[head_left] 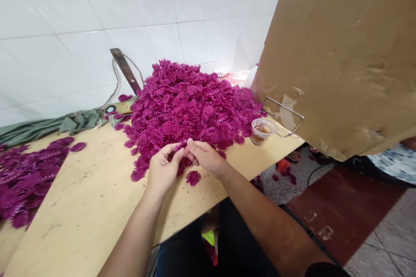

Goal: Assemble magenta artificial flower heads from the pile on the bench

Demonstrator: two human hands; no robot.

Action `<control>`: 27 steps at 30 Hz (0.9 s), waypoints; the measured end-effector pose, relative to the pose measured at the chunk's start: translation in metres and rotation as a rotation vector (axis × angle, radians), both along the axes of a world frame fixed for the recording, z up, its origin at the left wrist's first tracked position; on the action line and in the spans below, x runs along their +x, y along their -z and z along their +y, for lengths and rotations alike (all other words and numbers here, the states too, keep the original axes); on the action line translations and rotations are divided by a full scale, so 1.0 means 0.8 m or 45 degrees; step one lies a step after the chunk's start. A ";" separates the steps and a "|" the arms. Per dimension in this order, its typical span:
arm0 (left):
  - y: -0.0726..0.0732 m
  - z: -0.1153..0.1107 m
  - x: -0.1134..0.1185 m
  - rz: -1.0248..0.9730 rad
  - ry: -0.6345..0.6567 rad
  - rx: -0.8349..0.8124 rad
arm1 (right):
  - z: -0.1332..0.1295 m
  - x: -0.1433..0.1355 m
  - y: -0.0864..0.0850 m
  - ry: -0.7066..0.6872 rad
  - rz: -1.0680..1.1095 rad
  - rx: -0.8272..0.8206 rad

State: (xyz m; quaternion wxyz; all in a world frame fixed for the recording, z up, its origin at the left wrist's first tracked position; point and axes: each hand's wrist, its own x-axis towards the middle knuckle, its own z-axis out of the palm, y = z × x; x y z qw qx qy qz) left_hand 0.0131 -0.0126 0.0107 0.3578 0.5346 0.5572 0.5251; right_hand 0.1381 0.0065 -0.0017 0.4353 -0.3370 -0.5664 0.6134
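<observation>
My left hand [165, 163] and my right hand [204, 156] meet in front of a big heap of magenta flower-shaped pieces [191, 99]. Pinched between the fingertips of both is a small magenta flower piece [181, 145], mostly hidden by the fingers. One loose flower piece [193, 178] lies on the pale wooden table [94, 190] just below my hands. To the right of the heap stands a clear plastic cup [260, 131] with some brown liquid in it.
A second pile of magenta flowers [32, 173] lies at the far left. Green cloth [65, 122] runs along the tiled wall beside a metal bar [125, 69]. A large cardboard sheet [341, 56] stands at the right, behind a bent wire frame [292, 117].
</observation>
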 end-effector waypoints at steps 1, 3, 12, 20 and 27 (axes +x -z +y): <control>0.000 0.002 -0.002 -0.072 -0.018 -0.005 | -0.001 0.001 0.000 0.040 -0.040 0.042; 0.000 0.006 -0.007 -0.198 -0.057 -0.019 | -0.004 0.004 -0.001 0.145 -0.128 0.114; -0.001 0.007 -0.006 -0.202 0.059 -0.210 | -0.005 -0.013 -0.017 0.076 -0.150 0.010; 0.009 0.015 -0.016 -0.138 0.148 -0.234 | 0.011 -0.019 -0.014 -0.109 -0.036 -0.191; 0.006 0.013 -0.014 -0.228 0.037 -0.255 | 0.011 -0.021 -0.012 0.073 0.257 -0.213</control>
